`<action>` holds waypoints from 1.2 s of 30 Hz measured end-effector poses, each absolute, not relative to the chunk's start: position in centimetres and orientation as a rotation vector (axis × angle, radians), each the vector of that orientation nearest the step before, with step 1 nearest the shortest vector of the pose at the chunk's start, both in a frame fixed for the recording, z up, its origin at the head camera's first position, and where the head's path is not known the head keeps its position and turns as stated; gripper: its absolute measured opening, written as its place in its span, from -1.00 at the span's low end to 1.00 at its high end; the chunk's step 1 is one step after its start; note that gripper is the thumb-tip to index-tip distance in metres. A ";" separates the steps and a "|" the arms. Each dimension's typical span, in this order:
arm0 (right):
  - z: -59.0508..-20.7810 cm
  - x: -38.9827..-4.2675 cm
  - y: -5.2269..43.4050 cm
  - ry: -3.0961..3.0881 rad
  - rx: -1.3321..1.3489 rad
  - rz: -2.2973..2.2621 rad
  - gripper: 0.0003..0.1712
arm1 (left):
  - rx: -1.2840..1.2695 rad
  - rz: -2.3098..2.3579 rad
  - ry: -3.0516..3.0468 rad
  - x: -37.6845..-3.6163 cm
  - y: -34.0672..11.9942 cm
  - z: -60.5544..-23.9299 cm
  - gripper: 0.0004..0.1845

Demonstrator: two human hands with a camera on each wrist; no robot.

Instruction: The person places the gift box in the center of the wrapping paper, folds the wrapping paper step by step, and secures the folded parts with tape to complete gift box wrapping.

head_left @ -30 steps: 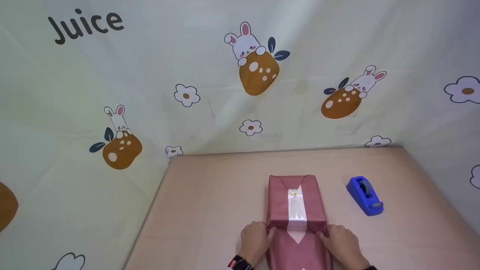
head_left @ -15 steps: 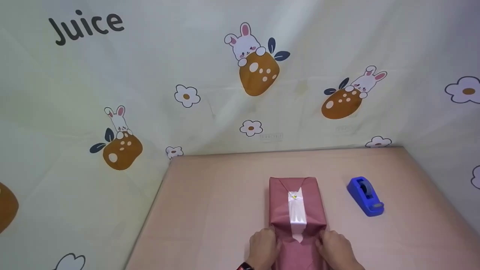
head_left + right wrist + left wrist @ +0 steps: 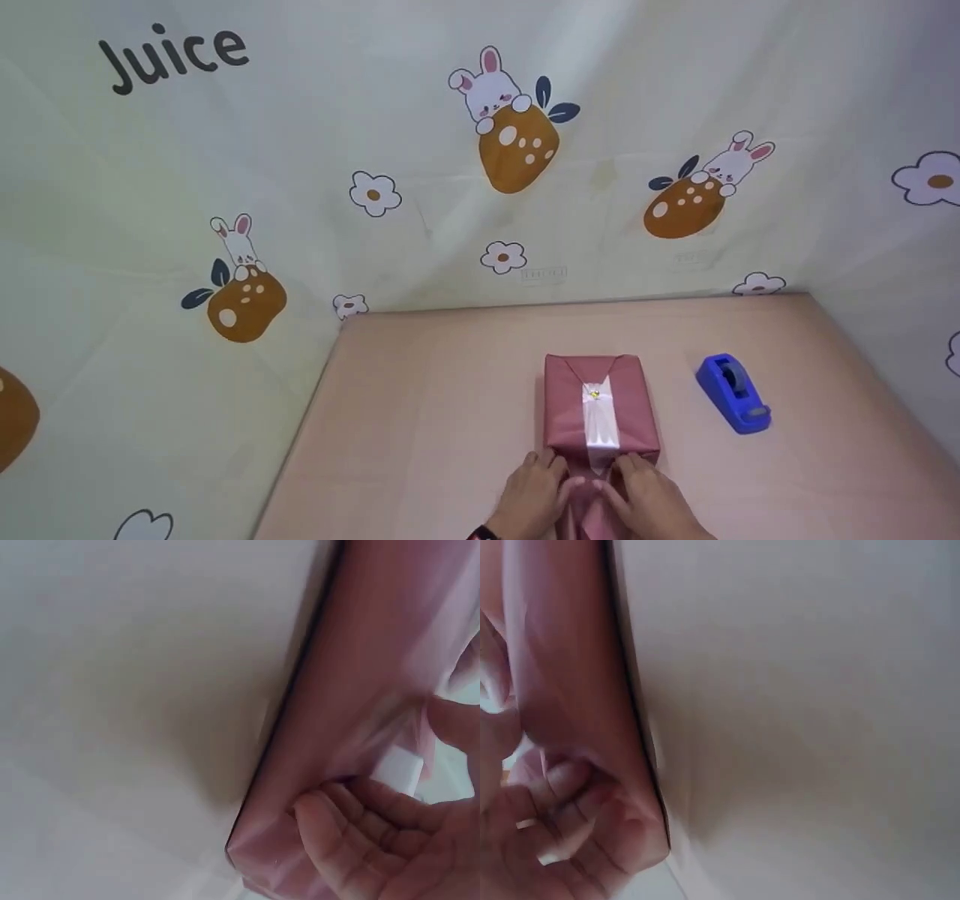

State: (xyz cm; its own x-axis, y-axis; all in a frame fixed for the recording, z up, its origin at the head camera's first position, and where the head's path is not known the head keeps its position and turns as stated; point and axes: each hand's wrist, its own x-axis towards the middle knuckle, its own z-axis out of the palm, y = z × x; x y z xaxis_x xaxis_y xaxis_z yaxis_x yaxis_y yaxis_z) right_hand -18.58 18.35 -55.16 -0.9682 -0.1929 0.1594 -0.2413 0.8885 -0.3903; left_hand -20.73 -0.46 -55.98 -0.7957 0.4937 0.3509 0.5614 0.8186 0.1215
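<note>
A box [image 3: 570,420] wrapped in dusky red paper stands on the table, a white strip [image 3: 600,424] running down its top to the near edge. At that near end the loose wrapping paper [image 3: 589,517] is gathered inward. My left hand [image 3: 531,491] pinches its left side, with curled fingers [image 3: 562,784] pushed into the fold in the left wrist view. On the other side my right hand [image 3: 649,495] pinches the paper too, its fingertips [image 3: 319,817] pressed into a crease. Both thumbs point toward each other over the middle of the flap.
A blue tape dispenser [image 3: 733,394] stands to the right of the box. The table [image 3: 420,397] has a pale pinkish cover. Behind and beside it hangs a pale cloth [image 3: 600,225] printed with rabbits and flowers.
Both hands have moved inward from the box's sides, drawing the loose paper together at the near end. The box has shifted slightly right in the head view.
</note>
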 end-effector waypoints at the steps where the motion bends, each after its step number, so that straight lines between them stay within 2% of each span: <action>1: -55.2 -18.5 18.6 -2.922 0.381 0.657 -0.67 | -0.860 -0.317 -2.664 -20.8 -0.6 -55.9 -0.75; 3: -55.2 -18.4 19.4 -2.903 0.481 0.692 -0.74 | -0.960 -0.329 -2.602 -20.9 -0.9 -56.0 -0.93; 4: -55.2 -18.4 19.8 -2.904 0.540 0.704 -0.76 | -1.009 -0.341 -2.572 -21.0 -1.1 -56.0 -0.92; 8: -55.1 -18.4 21.3 -2.985 0.761 0.811 -0.72 | -1.174 -0.416 -2.519 -21.4 -1.4 -56.2 -0.62; 15: -55.8 -18.6 22.9 -3.051 0.970 1.082 -0.40 | -1.408 -0.460 -2.514 -22.1 -1.3 -56.5 -0.61; 20: -56.1 -18.5 22.8 -3.088 0.992 0.986 -0.37 | -1.480 -0.183 -2.544 -22.5 -1.1 -56.9 -0.43; 29: -56.9 -18.5 21.2 -2.747 0.968 0.475 -0.53 | -1.472 -0.029 -2.417 -22.6 -1.2 -57.8 -0.50; 36: -56.9 -19.1 21.1 -2.544 0.942 0.269 -0.79 | -1.504 -0.570 -2.629 -22.7 -0.6 -57.7 -0.51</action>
State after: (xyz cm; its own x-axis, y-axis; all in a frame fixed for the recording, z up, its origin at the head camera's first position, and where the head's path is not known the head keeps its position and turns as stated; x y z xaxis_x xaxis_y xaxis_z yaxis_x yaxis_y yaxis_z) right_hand -19.06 21.10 -56.88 -0.6861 -0.5775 0.4424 -0.6573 0.7527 -0.0368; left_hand -22.69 -0.60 -57.66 -0.5222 0.8208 0.2312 0.8429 0.4556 0.2862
